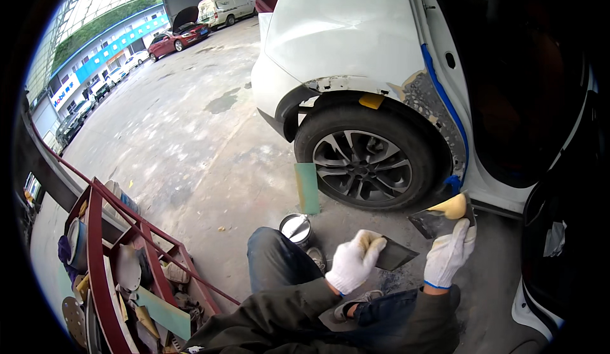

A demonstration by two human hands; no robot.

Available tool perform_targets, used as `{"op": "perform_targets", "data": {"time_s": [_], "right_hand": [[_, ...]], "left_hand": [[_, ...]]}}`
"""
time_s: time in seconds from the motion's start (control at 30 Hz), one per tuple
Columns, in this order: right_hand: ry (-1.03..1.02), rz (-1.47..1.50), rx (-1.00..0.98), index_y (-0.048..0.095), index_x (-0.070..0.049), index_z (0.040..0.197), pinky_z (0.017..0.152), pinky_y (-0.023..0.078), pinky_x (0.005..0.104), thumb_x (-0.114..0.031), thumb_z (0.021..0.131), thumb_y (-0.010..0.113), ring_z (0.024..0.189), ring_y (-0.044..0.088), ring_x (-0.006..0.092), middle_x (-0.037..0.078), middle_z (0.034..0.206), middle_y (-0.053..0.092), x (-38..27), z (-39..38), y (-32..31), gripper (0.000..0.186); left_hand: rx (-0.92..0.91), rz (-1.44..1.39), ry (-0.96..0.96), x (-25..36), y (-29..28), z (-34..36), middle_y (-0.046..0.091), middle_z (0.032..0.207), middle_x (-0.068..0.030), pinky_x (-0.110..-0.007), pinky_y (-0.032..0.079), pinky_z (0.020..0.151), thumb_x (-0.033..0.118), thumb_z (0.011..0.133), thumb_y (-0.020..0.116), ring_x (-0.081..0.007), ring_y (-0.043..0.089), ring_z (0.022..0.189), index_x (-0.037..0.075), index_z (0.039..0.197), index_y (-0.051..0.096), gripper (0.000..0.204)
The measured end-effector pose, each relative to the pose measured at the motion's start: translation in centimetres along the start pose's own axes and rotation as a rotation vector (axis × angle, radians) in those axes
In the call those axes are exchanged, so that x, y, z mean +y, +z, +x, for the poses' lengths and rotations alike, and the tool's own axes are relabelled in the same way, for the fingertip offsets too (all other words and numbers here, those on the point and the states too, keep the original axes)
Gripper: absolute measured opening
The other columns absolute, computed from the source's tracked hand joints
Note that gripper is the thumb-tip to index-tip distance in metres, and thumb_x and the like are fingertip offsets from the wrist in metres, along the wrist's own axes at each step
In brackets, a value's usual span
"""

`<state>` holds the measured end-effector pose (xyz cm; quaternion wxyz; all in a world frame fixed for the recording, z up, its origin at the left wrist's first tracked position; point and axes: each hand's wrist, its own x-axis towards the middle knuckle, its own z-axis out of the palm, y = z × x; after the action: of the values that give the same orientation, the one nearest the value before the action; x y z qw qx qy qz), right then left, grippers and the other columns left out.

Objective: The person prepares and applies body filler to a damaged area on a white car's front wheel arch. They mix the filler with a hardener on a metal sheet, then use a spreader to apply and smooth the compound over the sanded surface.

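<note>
My left hand (pixel 354 262), in a white knit glove, is closed on a dark flat putty scraper (pixel 396 255). My right hand (pixel 448 255), gloved the same way, grips another dark putty spreader (pixel 427 224). A lump of yellow putty (pixel 455 207) sits on that right blade. The two blades are close together but apart. Beyond them stands a white car (pixel 343 24) with its rear wheel (pixel 363 166) facing me. Behind the wheel arch, a sanded grey patch (pixel 427 97) of bodywork is edged by blue masking tape (pixel 437 78).
An open tin (pixel 296 228) stands beside my left knee. A green sheet (pixel 307 187) leans near the tyre. At left, a red metal frame (pixel 96 240) holds scraps and tubs. The car's dark door opening (pixel 515 68) lies to the right. Parked vehicles stand far back.
</note>
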<state>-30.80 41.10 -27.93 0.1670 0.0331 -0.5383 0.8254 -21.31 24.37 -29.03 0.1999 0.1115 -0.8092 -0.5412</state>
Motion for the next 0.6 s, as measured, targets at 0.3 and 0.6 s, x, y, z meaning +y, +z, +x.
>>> {"op": "perform_targets", "data": {"time_s": [0.3, 0.6], "right_hand": [[0.188, -0.174, -0.843, 0.065, 0.006, 0.119, 0.090, 0.050, 0.0279, -0.025, 0.094, 0.067, 0.102, 0.065, 0.0172, 0.016, 0.112, 0.071, -1.8, -0.4, -0.5, 0.040], [-0.276, -0.652, -0.857, 0.072, -0.003, 0.105, 0.085, 0.054, 0.0314, -0.015, 0.091, 0.067, 0.093, 0.069, 0.0251, 0.013, 0.103, 0.072, -3.6, 1.7, -1.3, 0.020]], "left_hand": [[0.298, -0.273, 0.121, 0.6, -2.3, 2.5, 0.069, 0.079, -0.0068, -0.023, 0.049, 0.069, 0.007, 0.093, 0.063, -0.0076, 0.059, 0.072, -0.004, 0.092, 0.064, 0.011], [0.297, -0.514, 0.006, -0.2, -4.7, 3.8, 0.064, 0.087, -0.0011, -0.022, 0.045, 0.074, 0.012, 0.097, 0.061, -0.0066, 0.056, 0.081, -0.001, 0.098, 0.062, 0.013]]}}
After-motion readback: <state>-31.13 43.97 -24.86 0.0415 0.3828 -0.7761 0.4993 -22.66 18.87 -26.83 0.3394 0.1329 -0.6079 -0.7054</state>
